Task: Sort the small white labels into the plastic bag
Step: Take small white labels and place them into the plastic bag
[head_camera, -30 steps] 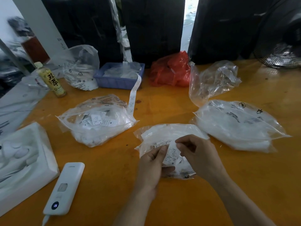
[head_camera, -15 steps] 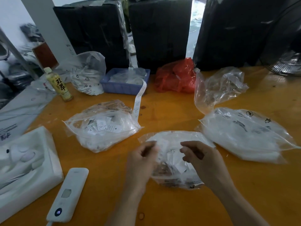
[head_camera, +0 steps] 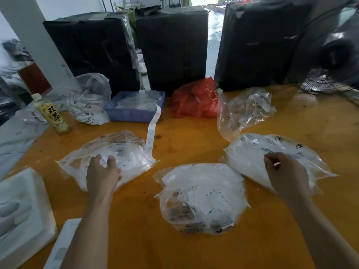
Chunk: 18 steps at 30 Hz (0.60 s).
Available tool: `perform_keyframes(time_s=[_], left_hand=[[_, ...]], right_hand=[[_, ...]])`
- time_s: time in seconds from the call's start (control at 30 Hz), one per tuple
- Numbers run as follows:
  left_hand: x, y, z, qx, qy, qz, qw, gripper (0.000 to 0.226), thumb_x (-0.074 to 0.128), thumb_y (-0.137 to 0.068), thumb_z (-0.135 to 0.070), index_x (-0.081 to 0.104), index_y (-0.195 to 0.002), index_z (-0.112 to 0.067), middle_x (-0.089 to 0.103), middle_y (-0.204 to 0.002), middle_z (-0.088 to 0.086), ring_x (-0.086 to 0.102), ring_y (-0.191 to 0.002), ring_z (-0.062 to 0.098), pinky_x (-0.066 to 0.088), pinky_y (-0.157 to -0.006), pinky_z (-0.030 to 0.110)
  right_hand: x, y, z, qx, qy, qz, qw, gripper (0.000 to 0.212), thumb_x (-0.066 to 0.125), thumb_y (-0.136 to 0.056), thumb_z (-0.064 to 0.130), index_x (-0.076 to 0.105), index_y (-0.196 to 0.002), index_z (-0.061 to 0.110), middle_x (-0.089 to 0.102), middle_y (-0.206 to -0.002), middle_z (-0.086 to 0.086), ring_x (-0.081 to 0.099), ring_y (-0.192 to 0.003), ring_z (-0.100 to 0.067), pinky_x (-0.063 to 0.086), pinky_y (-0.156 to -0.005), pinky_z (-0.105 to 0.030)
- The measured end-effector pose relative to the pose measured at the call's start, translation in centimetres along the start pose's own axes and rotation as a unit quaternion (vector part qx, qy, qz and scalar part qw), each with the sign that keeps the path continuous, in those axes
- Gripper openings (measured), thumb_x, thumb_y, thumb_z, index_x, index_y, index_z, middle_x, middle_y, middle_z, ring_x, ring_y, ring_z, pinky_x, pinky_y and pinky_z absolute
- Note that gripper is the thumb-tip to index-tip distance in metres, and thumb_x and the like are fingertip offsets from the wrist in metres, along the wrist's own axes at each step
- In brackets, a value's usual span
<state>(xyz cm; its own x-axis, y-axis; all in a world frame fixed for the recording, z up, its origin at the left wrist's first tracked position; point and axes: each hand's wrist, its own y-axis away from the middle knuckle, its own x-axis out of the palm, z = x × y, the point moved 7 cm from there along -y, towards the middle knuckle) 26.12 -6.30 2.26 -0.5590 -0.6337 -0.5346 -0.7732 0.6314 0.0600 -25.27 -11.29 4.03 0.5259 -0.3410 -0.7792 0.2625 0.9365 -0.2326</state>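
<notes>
Nearest the viewer, at the lower left of an orange wooden table point(head_camera: 194, 255), lies a white moulded foam tray point(head_camera: 21, 208), with a flat white rectangular device point(head_camera: 62, 247) just beside it, partly hidden by the left forearm.

In the centre, between the two arms, a clear plastic bag point(head_camera: 202, 199) lies flat, filled with small white printed labels point(head_camera: 209, 195). Neither hand touches it.

The left hand point(head_camera: 102, 175) reaches forward onto a second clear plastic bag of white labels point(head_camera: 108, 158) on the left, fingers spread and relaxed on its top, gripping nothing visible. The right hand point(head_camera: 285, 173) rests over a third clear bag packed with white material point(head_camera: 272, 158) on the right; its thumb and forefinger are drawn together as if pinching, but whether they hold a label or the plastic cannot be told.

Farther back, a crumpled clear bag point(head_camera: 244, 111) stands behind the right bag. A long white strip of labels point(head_camera: 152, 131) hangs from a blue plastic basket point(head_camera: 134, 113) onto the table. Beside the basket sit a red plastic bag point(head_camera: 196, 100), a printed translucent bag point(head_camera: 87, 100) and a yellow-labelled drink bottle point(head_camera: 51, 115). At the far edge stand three large black wrapped packages point(head_camera: 172, 47) and a black fan point(head_camera: 328, 55).
</notes>
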Motion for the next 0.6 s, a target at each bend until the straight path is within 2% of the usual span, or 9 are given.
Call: perform_keyframes(time_s=[0.07, 0.13, 0.17, 0.23, 0.33, 0.4, 0.47, 0.53, 0.6], left_hand=[[-0.4, 2.0, -0.8, 0.060, 0.001, -0.030, 0.998, 0.043, 0.056, -0.109, -0.034, 0.054, -0.147, -0.014, 0.059, -0.146, 0.019, 0.069, -0.107, 0.025, 0.056, -0.091, 0.043], [-0.2, 4.3, -1.7, 0.114, 0.024, -0.053, 0.992, 0.032, 0.057, -0.108, -0.027, 0.062, -0.137, -0.011, 0.052, -0.148, 0.017, 0.062, -0.092, 0.010, 0.050, -0.073, 0.025], [0.3, 5.6, -1.9, 0.127, 0.042, -0.041, 0.990, 0.028, 0.056, -0.109, -0.025, 0.063, -0.133, -0.013, 0.054, -0.142, 0.014, 0.060, -0.087, 0.007, 0.046, -0.067, 0.021], [2.0, 8.4, -1.8, 0.130, 0.078, 0.019, 0.988, 0.022, 0.053, -0.110, -0.029, 0.063, -0.128, -0.021, 0.061, -0.127, 0.004, 0.062, -0.089, 0.007, 0.046, -0.064, 0.021], [4.9, 12.3, -1.4, 0.120, 0.104, 0.119, 0.980, 0.013, 0.050, -0.110, -0.035, 0.063, -0.112, -0.033, 0.068, -0.098, -0.005, 0.066, -0.082, 0.011, 0.048, -0.060, 0.019], [6.6, 14.4, -1.3, 0.124, 0.119, 0.171, 0.970, 0.016, 0.051, -0.110, -0.034, 0.065, -0.104, -0.034, 0.067, -0.085, -0.004, 0.063, -0.070, 0.006, 0.049, -0.054, 0.017], [8.0, 16.2, -1.4, 0.146, 0.110, 0.208, 0.961, 0.019, 0.051, -0.109, -0.031, 0.068, -0.100, -0.031, 0.067, -0.080, -0.003, 0.059, -0.060, 0.004, 0.047, -0.051, 0.015], [8.9, 17.4, -1.7, 0.174, 0.091, 0.218, 0.956, 0.018, 0.053, -0.109, -0.029, 0.069, -0.099, -0.030, 0.070, -0.082, -0.004, 0.064, -0.065, 0.009, 0.049, -0.054, 0.018], [9.1, 18.4, -2.1, 0.216, 0.072, 0.206, 0.952, 0.017, 0.054, -0.108, -0.028, 0.070, -0.101, -0.030, 0.071, -0.089, -0.012, 0.068, -0.077, 0.007, 0.053, -0.062, 0.017]], right_hand=[[0.9, -1.9, -1.2, -0.008, 0.111, 0.037, 0.993, 0.027, 0.058, -0.102, 0.022, 0.069, -0.125, 0.015, 0.067, -0.117, -0.010, 0.063, -0.099, -0.030, 0.051, -0.080, -0.038], [2.3, -3.1, -2.3, 0.011, 0.168, 0.099, 0.981, 0.030, 0.060, -0.101, 0.025, 0.066, -0.130, 0.018, 0.065, -0.126, -0.012, 0.064, -0.107, -0.032, 0.052, -0.087, -0.039], [2.9, -3.4, -2.6, 0.014, 0.180, 0.119, 0.976, 0.027, 0.061, -0.101, 0.025, 0.069, -0.125, 0.019, 0.066, -0.126, -0.011, 0.064, -0.106, -0.031, 0.053, -0.086, -0.039], [3.7, -3.6, -2.6, -0.009, 0.192, 0.124, 0.974, 0.015, 0.058, -0.100, 0.020, 0.073, -0.101, 0.019, 0.072, -0.108, -0.009, 0.065, -0.090, -0.027, 0.055, -0.075, -0.036], [3.3, -3.6, -2.6, -0.021, 0.171, 0.073, 0.982, 0.023, 0.055, -0.098, 0.013, 0.068, -0.079, 0.014, 0.068, -0.082, -0.007, 0.057, -0.070, -0.025, 0.043, -0.059, -0.032], [2.7, -3.4, -2.6, -0.024, 0.152, 0.050, 0.987, 0.021, 0.057, -0.098, 0.014, 0.067, -0.079, 0.014, 0.066, -0.079, -0.006, 0.055, -0.069, -0.024, 0.039, -0.059, -0.031], [2.3, -3.3, -2.9, -0.016, 0.140, 0.050, 0.989, 0.020, 0.059, -0.099, 0.017, 0.067, -0.082, 0.011, 0.068, -0.083, -0.007, 0.057, -0.073, -0.025, 0.043, -0.064, -0.032], [1.9, -3.4, -3.2, -0.004, 0.114, 0.046, 0.992, 0.024, 0.059, -0.101, 0.018, 0.067, -0.080, 0.008, 0.071, -0.087, -0.010, 0.060, -0.076, -0.029, 0.048, -0.067, -0.036], [1.2, -3.5, -3.6, 0.009, 0.081, 0.024, 0.996, 0.024, 0.058, -0.102, 0.018, 0.067, -0.081, 0.008, 0.072, -0.091, -0.011, 0.062, -0.080, -0.031, 0.050, -0.069, -0.037]])
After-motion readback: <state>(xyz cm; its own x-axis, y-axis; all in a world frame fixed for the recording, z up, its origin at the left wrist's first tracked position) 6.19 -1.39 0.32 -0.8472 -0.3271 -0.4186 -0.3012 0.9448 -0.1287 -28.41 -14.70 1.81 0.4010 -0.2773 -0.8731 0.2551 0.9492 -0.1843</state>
